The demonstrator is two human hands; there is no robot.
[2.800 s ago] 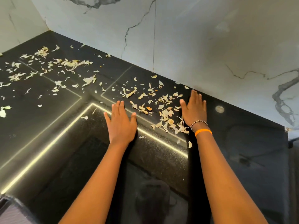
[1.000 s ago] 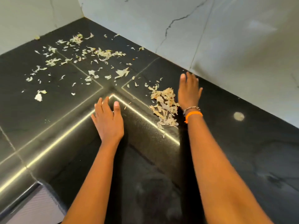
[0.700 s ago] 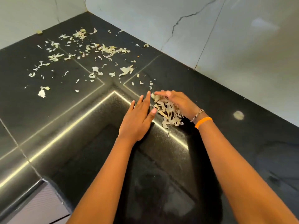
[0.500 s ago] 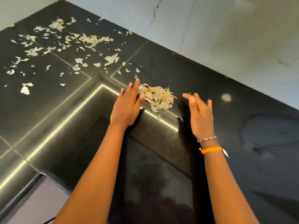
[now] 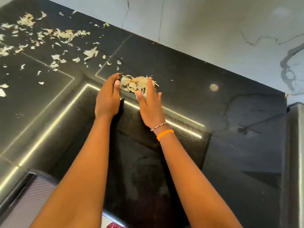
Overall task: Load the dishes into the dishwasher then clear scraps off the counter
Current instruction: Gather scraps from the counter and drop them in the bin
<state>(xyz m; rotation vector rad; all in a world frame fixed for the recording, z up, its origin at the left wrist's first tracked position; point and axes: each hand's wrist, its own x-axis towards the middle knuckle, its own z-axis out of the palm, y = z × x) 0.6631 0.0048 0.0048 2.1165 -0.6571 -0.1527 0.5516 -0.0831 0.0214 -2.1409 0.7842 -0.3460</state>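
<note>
Scraps pile [image 5: 137, 83] | between left hand [image 5: 107, 97] and right hand [image 5: 150, 102] | fingers [image 5: 150, 84] straight, touching pile | counter [image 5: 213, 112]

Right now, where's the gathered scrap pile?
Head view, centre: the scrap pile sits on the black counter between the left hand and right hand, near the counter's inner corner.

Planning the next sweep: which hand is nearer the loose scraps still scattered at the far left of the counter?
Left. The left hand lies between the scattered scraps and the gathered pile; the right hand is on the pile's other side, farther from them.
</note>
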